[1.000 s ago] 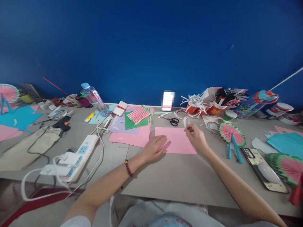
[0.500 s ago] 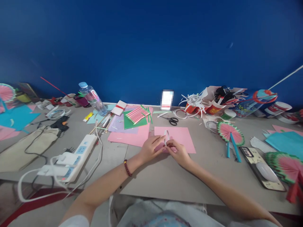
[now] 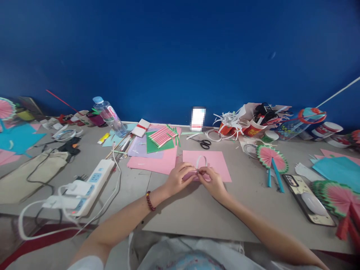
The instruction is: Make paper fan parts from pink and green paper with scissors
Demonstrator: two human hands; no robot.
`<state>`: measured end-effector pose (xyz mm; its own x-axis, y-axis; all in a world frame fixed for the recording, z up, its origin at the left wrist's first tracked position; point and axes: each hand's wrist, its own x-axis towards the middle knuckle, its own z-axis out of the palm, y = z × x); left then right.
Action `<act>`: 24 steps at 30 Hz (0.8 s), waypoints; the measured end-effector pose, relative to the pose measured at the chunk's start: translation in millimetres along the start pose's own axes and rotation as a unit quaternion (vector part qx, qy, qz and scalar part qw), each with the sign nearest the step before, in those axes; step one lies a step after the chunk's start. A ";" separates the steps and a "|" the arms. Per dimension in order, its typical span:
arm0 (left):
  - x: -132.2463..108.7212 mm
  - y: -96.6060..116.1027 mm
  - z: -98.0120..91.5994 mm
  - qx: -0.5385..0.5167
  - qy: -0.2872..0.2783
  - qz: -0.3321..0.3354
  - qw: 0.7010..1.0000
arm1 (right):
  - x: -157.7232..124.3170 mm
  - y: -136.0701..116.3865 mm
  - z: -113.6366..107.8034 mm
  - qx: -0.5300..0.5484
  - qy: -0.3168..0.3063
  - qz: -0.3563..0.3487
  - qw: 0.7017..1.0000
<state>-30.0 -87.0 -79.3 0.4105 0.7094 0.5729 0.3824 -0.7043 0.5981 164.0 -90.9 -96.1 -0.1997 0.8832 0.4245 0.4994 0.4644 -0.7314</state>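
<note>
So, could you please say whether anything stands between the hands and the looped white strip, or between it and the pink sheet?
Nothing visible does: the left hand and right hand are at the lower end of the looped white strip, above the pink sheet. They hide the spot beneath. The black scissors lie beyond the sheet.

White strip (image 3: 201, 156): narrow and thin, curved up into a rounded arch, its lower part gathered at the fingers of the left hand (image 3: 181, 175) and right hand (image 3: 212, 182); the ends are hidden there.
Strip's place: over the middle of the pink sheet, pinched by the right hand.
Pink sheet (image 3: 218, 165): plain, four-sided, lying flat on the desk (image 3: 180, 221), its lower left part covered by the hands, the right side in plain sight.
</note>
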 end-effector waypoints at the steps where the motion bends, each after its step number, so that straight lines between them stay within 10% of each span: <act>1: -0.1 0.8 0.2 -0.005 0.006 -0.006 1.000 | 0.1 0.3 -0.5 -0.008 0.003 -0.004 1.000; 24: 13.5 13.9 -11.4 -0.213 0.153 -0.313 0.913 | 20.3 -20.4 -26.3 0.003 -0.078 0.046 0.996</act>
<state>-28.6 -86.9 -56.8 -0.0528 0.9896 0.1339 0.0787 -0.1296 0.9884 171.9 -84.1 -58.5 -0.2828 0.9209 0.2683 0.5162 0.3819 -0.7666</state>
